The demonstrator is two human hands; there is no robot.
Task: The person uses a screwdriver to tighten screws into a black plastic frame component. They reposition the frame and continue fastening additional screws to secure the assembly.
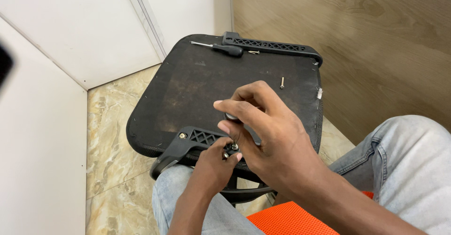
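head view: both hands, right (268, 131) and left (213, 167), fingers pinched around bracket (188, 143) screws (230, 150).

Before you is a black upturned chair seat panel (188, 89); on it lie a black-handled screwdriver (221, 47), a black plastic armrest (272, 46), and two small metal screws (282, 82).

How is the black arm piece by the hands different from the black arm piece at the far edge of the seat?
The near armrest bracket has screws in it and both the left hand and right hand working on it; the far armrest bracket lies untouched beside a screwdriver. The near one is partly hidden; the far one shows fully. Both are black plastic with lattice holes.
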